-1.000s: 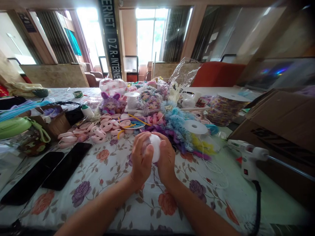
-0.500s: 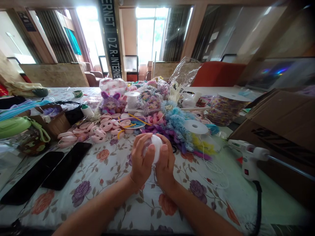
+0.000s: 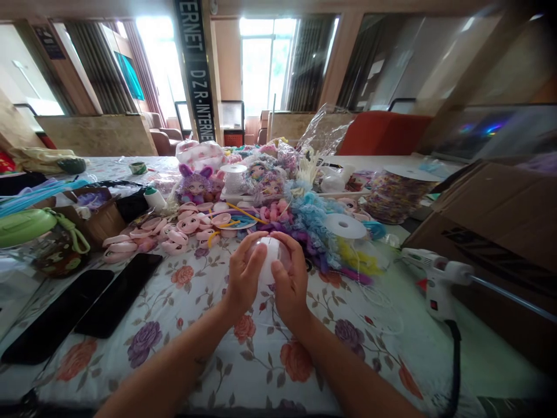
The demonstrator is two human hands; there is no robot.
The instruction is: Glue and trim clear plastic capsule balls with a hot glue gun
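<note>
Cupped between both hands is a rounded, partly see-through ball with a white band [image 3: 272,251] down its middle. My left hand [image 3: 244,273] wraps its left side, the thumb lying along the white part. From the right, my right hand [image 3: 292,276] curls round it, thumb bent against the front. Fingers cover much of the ball, so its full shape is hidden. Beyond the hands lie pale pink moulded doll parts with painted eyes [image 3: 190,220], and light blue ruffled yarn [image 3: 311,212] beside a white spool [image 3: 345,226].
Two black phones [image 3: 117,295] lie to the left on the flowered tablecloth [image 3: 209,371]. A white glue gun [image 3: 439,278] with a black cable stands at the right, before a cardboard box [image 3: 491,232]. Furry dolls [image 3: 194,183] and a ribbon spool [image 3: 400,194] sit farther back.
Both hands have turned the ball slightly and shifted their grip. The thumbs have moved, and more of the see-through part shows at the right. Surroundings are the same.
</note>
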